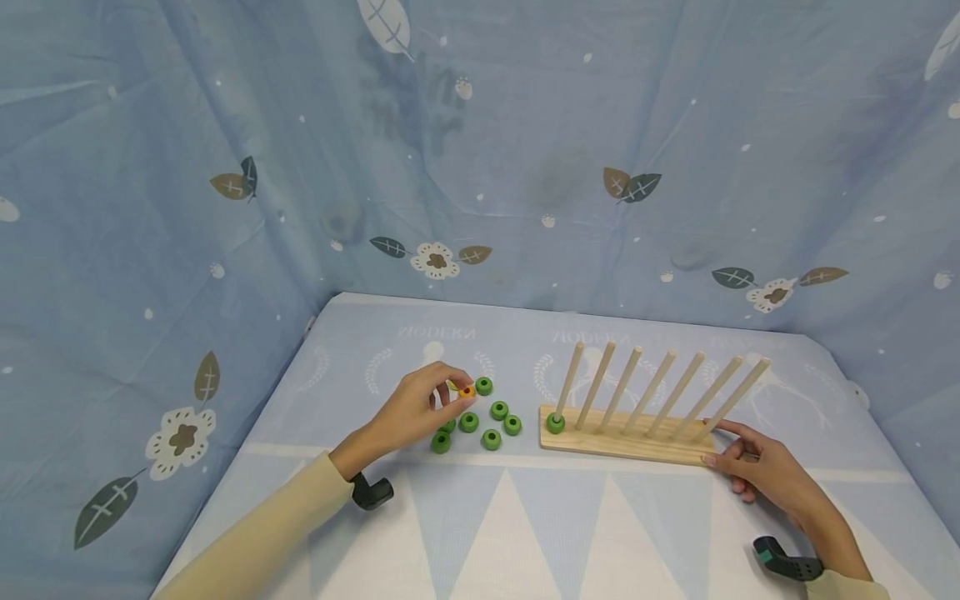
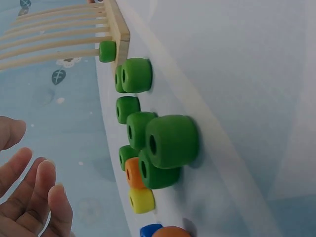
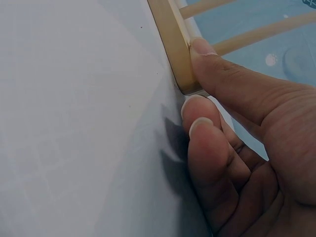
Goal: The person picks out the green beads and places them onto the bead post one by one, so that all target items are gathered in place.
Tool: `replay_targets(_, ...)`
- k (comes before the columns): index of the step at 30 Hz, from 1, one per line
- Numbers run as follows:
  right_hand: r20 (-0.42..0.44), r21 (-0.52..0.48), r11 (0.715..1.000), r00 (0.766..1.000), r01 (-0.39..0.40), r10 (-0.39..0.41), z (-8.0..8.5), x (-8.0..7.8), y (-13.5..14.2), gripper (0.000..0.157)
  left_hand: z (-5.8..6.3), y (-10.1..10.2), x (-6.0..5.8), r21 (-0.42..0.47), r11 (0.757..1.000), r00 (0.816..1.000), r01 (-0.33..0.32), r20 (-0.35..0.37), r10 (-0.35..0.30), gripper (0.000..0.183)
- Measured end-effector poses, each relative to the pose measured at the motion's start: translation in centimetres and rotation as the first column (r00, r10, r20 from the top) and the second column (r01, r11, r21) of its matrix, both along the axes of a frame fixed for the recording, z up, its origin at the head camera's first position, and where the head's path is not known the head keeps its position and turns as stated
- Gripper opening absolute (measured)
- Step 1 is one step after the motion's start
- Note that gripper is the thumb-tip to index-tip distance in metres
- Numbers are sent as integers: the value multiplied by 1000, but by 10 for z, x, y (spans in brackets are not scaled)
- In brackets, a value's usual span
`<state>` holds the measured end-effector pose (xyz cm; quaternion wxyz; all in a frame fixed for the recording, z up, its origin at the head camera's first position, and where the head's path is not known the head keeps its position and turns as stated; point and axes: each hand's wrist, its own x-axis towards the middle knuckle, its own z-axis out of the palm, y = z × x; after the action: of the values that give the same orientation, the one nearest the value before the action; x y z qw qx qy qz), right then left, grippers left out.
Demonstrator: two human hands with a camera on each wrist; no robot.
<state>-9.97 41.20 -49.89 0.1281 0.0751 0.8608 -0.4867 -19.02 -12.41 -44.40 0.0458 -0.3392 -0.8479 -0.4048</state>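
Note:
My left hand (image 1: 416,406) hovers over a group of beads with its fingers loosely bent and nothing held. Beneath its fingertips in the head view lies an orange bead (image 1: 467,392); a yellow bead (image 2: 142,200) sits beside it in the left wrist view. Several green beads (image 1: 491,439) are spread on the table around them. To the right stands a wooden peg rack (image 1: 622,448) with a row of upright pegs, a green bead (image 1: 556,423) sitting low on the leftmost one. My right hand (image 1: 768,475) grips the rack's right end, thumb (image 3: 222,74) on top of the base.
A blue bead (image 2: 149,230) and another orange bead (image 2: 170,232) show at the bottom of the left wrist view. The patterned table (image 1: 540,517) backs onto a blue curtain (image 1: 525,150), which also hangs along the left side.

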Motion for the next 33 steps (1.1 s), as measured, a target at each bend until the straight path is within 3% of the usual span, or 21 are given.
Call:
replay_targets(16, 1, 11, 1000, 1000, 5, -5, -2, 1, 0, 82, -18, -14, 8, -34, 998, 997, -47, 66, 49, 26)
replay_targets(26, 2, 8, 1000, 1000, 4, -4, -4, 0, 1, 83, -30, -22, 12, -36, 999, 998, -34, 47, 35, 29)
replay_targets(33, 0, 11, 1000, 1000, 2, -2, -4, 1, 1, 83, -33, -25, 16, -65, 997, 997, -40, 58, 44, 26)
